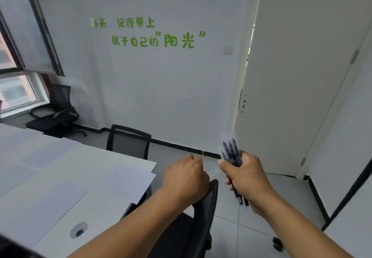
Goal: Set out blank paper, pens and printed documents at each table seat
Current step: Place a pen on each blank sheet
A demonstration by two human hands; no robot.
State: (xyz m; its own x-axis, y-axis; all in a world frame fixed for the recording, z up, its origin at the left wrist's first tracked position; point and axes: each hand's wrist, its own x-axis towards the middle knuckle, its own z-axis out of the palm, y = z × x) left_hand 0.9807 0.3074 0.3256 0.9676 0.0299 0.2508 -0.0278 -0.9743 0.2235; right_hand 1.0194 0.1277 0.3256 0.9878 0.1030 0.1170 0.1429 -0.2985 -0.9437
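Observation:
My right hand point(246, 177) grips a bundle of several black pens point(230, 149) with clear caps, held upright in the air to the right of the white table point(60, 227). My left hand point(186, 179) hovers beside it with fingers curled, holding nothing, above the back of a black mesh chair point(203, 213). Sheets of white paper point(112, 179) lie spread over the table near its far right corner and further left.
A second black chair point(128, 142) stands at the table's far end; a third point(58, 113) sits by the window. A round cable grommet point(79, 230) is set in the tabletop. A white door point(298, 96) stands at the right over grey floor tiles.

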